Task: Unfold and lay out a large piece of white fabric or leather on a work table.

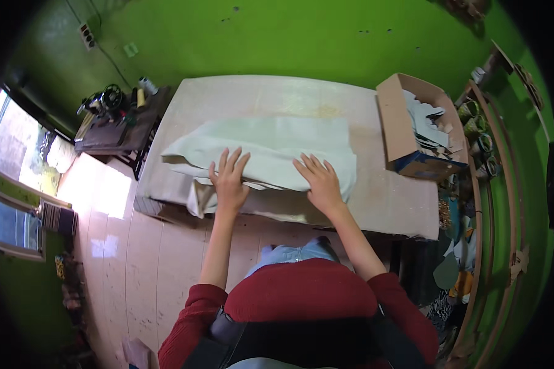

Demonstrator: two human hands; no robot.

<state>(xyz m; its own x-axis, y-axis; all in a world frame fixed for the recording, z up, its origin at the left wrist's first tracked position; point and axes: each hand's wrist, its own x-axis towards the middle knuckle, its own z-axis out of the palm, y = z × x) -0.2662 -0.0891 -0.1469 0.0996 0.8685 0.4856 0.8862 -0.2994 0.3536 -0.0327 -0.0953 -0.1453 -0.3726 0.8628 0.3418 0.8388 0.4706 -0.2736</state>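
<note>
A large pale green-white sheet of soft material (277, 138), like leather or thick cloth, lies folded in layers across the table. Its near edge droops over the table's front, and a loose corner hangs down at the left. My left hand (229, 181) rests on the near left part of the sheet, fingers spread. On the near right part lies my right hand (320, 181), flat and with its fingers apart. Neither hand grasps anything that I can see. Whether the sheet is one piece or several is hidden by the folds.
The pale-topped table (394, 203) stands against a green wall. At its right end sits a cardboard box (397, 123) full of scraps. A sewing machine (108, 101) with thread spools is on a dark stand to the left. Wooden shelving (505, 203) holds rolls at the right.
</note>
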